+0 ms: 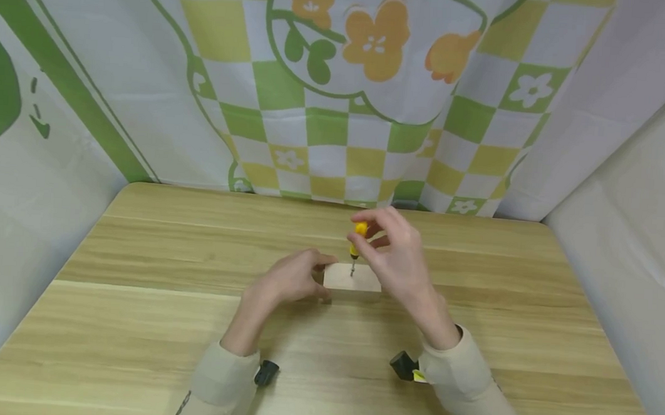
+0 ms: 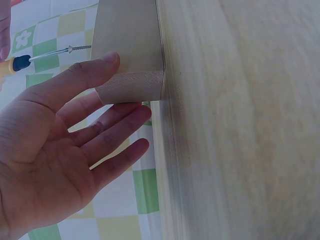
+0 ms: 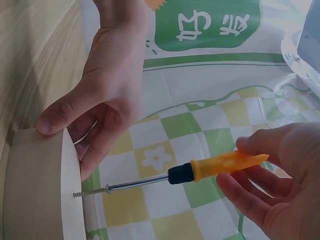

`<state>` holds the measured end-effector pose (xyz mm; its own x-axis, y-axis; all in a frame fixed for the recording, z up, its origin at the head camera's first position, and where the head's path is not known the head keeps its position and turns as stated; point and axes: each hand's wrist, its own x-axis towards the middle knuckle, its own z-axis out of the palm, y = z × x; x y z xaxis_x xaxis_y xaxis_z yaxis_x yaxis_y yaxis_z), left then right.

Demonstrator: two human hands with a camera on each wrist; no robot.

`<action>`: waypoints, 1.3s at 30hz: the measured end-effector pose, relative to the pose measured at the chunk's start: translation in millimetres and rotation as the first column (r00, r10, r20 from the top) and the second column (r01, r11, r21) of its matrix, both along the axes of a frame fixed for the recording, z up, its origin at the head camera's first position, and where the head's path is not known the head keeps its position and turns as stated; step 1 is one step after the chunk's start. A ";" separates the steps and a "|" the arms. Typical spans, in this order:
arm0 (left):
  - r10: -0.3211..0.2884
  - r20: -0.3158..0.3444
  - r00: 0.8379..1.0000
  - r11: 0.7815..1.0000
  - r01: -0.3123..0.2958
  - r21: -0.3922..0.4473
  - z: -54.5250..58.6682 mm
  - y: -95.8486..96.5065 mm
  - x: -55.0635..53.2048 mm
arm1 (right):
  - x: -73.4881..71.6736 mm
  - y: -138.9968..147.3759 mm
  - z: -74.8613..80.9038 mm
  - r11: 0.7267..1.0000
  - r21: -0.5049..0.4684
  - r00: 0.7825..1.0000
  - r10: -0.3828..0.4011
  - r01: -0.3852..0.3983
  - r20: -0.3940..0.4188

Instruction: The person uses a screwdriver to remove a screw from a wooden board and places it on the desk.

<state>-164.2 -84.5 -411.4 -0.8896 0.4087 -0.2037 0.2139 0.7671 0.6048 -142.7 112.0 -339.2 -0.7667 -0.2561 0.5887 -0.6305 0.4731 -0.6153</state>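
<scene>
A pale wooden block (image 1: 354,281) lies on the table, and my left hand (image 1: 289,277) grips its left end. In the left wrist view, the thumb presses one face of the block while fingers reach round the opposite side. My right hand (image 1: 402,260) pinches the yellow-orange handle of a screwdriver (image 3: 225,164) between thumb and fingers, above the block. The screwdriver's metal shaft meets the head of a screw (image 3: 92,191). That screw stands upright from the block's top face, its tip at the wood and most of its thread showing.
The wood-grain table (image 1: 151,329) extends around both hands. A green, yellow and white checked cloth (image 1: 325,125) with flowers hangs along its far edge, with pale sheets at both sides. Black wrist devices (image 1: 405,365) show at the sleeves.
</scene>
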 end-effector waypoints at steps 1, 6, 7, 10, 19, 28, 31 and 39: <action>0.002 0.002 1.000 1.000 -0.002 -0.001 -0.2 -0.2 0.2 | 0.6 0.1 0.4 1.000 -0.002 1.000 0.007 -0.007 0.004; 0.012 0.014 1.000 1.000 -0.013 0.008 -0.4 -1.0 1.4 | 1.5 -0.8 1.1 0.998 -0.007 0.998 0.056 -0.056 0.001; 0.014 0.015 1.000 1.000 -0.014 0.009 -0.2 -1.1 1.6 | 1.4 -1.1 0.8 0.998 -0.006 0.998 0.064 -0.064 -0.004; 0.010 0.013 1.000 1.000 -0.010 0.005 -0.4 -1.4 1.8 | 1.1 -2.1 -1.0 0.998 -0.002 0.997 0.069 -0.069 -0.017; 0.009 0.006 1.000 1.000 -0.009 0.015 -0.8 -0.3 1.7 | 2.9 -2.0 -1.9 1.000 0.014 1.000 0.026 -0.026 0.015; 0.018 0.016 1.000 1.000 -0.018 0.020 0.4 -0.6 2.2 | 2.8 -3.5 -1.2 1.000 0.001 1.000 0.023 -0.023 -0.004; 0.018 0.015 1.000 1.000 -0.019 0.015 0.9 -0.5 2.4 | 2.2 -2.6 -2.5 1.000 -0.001 0.999 0.022 -0.022 -0.023; 0.023 0.013 1.000 1.000 -0.023 0.022 1.5 -0.7 2.8 | 2.5 -2.7 -3.3 1.000 0.025 0.999 0.010 -0.009 -0.030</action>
